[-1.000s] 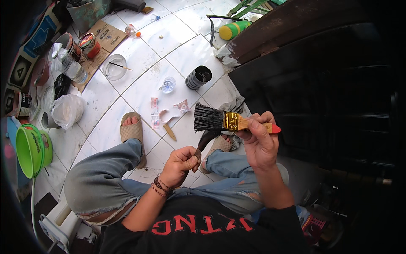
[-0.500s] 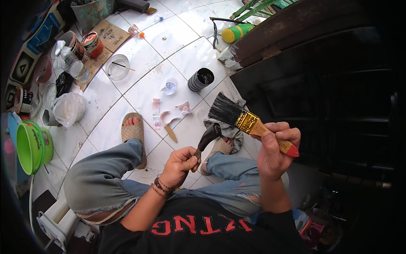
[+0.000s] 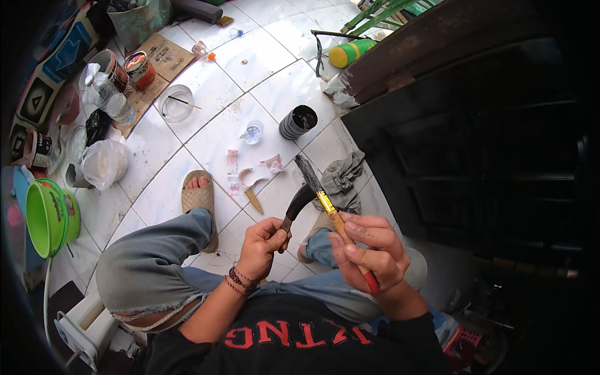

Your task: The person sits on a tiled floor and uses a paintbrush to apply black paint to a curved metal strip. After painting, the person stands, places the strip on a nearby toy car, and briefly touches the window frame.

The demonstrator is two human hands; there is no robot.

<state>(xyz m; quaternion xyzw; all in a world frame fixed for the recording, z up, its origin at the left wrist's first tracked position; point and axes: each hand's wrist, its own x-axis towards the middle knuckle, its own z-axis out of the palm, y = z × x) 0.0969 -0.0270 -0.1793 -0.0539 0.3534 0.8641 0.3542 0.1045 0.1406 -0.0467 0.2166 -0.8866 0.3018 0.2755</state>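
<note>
My left hand (image 3: 262, 247) is closed round the narrow brown end of a dark, curved, handle-like piece (image 3: 302, 200), its black end pointing up and away. In my right hand (image 3: 375, 253) a flat paintbrush (image 3: 324, 201) is gripped by its wooden handle with a red tip. Turned edge-on, the brush has dark bristles and a gold-coloured ferrule. It stands close beside the black piece; whether they touch I cannot tell. Beyond them on the floor is a black cylindrical can (image 3: 299, 122), and a grey rag (image 3: 342, 181) lies crumpled behind the brush.
White tiles (image 3: 219, 119) hold a small clear cup (image 3: 252, 132), paper scraps (image 3: 272, 164) and a pointed wooden piece (image 3: 253, 200). A clear tub (image 3: 176, 103) has a thin stick across it. Left stands a green bucket (image 3: 53, 215); right is a black panelled door (image 3: 481, 144).
The paintbrush has turned from its broad face to its edge and moved left, nearer the black piece. My right hand has shifted left and slightly down. My left hand stays nearly in place.
</note>
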